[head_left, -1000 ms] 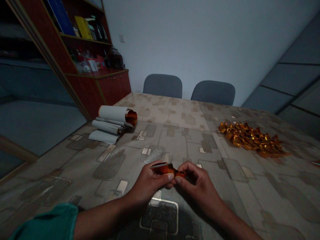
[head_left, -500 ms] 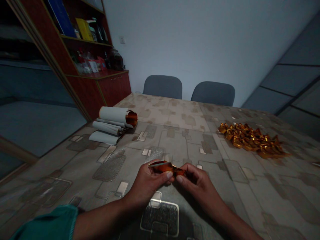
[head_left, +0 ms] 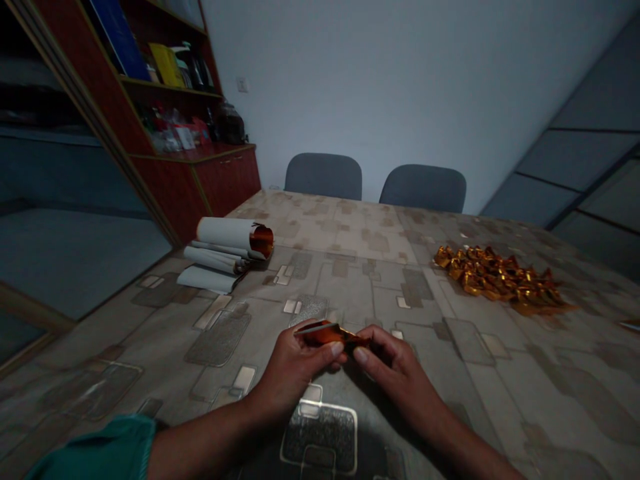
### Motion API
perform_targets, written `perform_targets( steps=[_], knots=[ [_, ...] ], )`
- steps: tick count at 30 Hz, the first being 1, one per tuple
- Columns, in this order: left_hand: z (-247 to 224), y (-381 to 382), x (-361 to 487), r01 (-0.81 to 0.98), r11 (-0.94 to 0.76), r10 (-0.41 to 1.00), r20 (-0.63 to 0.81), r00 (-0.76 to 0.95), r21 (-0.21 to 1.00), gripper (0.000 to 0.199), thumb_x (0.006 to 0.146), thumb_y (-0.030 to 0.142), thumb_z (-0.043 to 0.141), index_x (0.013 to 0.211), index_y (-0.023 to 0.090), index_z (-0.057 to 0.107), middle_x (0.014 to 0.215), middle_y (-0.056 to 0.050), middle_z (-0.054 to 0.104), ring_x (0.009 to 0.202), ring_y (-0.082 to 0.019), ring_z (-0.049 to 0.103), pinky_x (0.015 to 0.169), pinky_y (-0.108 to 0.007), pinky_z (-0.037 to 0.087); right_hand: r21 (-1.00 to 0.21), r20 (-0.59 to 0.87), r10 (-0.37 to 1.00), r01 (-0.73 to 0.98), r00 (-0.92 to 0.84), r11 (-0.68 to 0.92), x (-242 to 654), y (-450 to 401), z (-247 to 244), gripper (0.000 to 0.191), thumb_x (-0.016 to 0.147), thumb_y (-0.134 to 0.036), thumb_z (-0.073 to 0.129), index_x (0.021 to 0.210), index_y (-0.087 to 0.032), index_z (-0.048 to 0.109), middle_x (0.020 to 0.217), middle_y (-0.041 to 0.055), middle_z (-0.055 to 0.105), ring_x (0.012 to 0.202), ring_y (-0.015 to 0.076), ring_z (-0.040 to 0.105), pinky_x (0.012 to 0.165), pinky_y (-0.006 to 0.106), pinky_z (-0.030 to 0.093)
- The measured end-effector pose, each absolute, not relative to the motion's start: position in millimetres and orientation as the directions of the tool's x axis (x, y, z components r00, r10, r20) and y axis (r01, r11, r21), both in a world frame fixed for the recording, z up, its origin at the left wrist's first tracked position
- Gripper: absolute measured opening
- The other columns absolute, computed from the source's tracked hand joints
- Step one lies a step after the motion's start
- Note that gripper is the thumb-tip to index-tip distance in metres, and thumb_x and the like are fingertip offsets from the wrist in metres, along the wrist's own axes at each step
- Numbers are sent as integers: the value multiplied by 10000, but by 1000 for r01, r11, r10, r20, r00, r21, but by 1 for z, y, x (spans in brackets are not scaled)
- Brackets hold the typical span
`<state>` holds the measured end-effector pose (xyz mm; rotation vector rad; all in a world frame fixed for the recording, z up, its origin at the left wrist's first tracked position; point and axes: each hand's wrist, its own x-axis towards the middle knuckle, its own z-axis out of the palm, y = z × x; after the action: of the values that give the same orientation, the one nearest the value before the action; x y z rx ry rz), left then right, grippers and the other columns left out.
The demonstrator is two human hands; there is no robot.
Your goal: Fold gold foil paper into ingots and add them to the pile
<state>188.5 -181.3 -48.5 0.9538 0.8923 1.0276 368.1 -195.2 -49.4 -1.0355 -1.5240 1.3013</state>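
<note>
A small piece of folded gold foil paper [head_left: 323, 333], shiny copper-gold with a pale edge, is held between my two hands above the near part of the table. My left hand [head_left: 297, 357] grips its left end, thumb on the near side and fingers behind. The thumb and fingers of my right hand [head_left: 395, 363] pinch its right end. Over on the right lies a cluster of folded gold foil pieces [head_left: 500, 277]. Curled sheets of gold foil paper [head_left: 225, 233], with their pale backs outward, rest on the left.
A patterned cloth [head_left: 350, 273] covers the table. Two grey chairs [head_left: 323, 177] stand at its far side against the wall. A red-brown cabinet [head_left: 227, 177] with loaded shelves is at the back left. Something small lies at the table's right edge.
Both hands keep hold of the folded foil paper in nearly the same spot. Its right end looks slightly more turned down between the right fingers. The view has shifted slightly.
</note>
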Motion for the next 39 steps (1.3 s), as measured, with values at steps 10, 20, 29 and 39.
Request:
perform_targets(
  steps=[10,20,29,39],
  knots=[
    [-51,-182,188,-305,242,948,-158,276,921,293,693,343,879,694,120,690,648,-25,687,648,-129,604,665,-236,466,-990,75,959,97,-273,105,367,-194,-48,168,885,-349,643,837,-196,692,810,56,724,743,199,618,679,338,444],
    [-56,-181,189,-369,311,933,-208,293,876,355,649,369,909,723,132,655,656,-11,676,641,-115,591,663,-222,461,-992,27,961,111,-274,59,368,-194,-52,177,851,-373,659,820,-203,621,765,28,644,701,180,533,635,319,386],
    [-64,-181,187,-331,290,928,-178,329,898,343,705,395,871,736,135,649,655,7,624,646,-105,551,652,-214,424,-996,10,958,77,-285,33,369,-194,-58,147,848,-340,667,832,-203,617,745,-1,583,669,154,456,621,296,353],
    [-52,-179,191,-470,323,922,-161,352,822,454,662,322,906,931,176,571,792,-21,716,683,-160,680,658,-258,503,-984,115,917,83,-382,158,368,-198,-53,137,795,-269,728,830,-203,614,738,-39,542,690,137,475,647,264,381]
  ],
)
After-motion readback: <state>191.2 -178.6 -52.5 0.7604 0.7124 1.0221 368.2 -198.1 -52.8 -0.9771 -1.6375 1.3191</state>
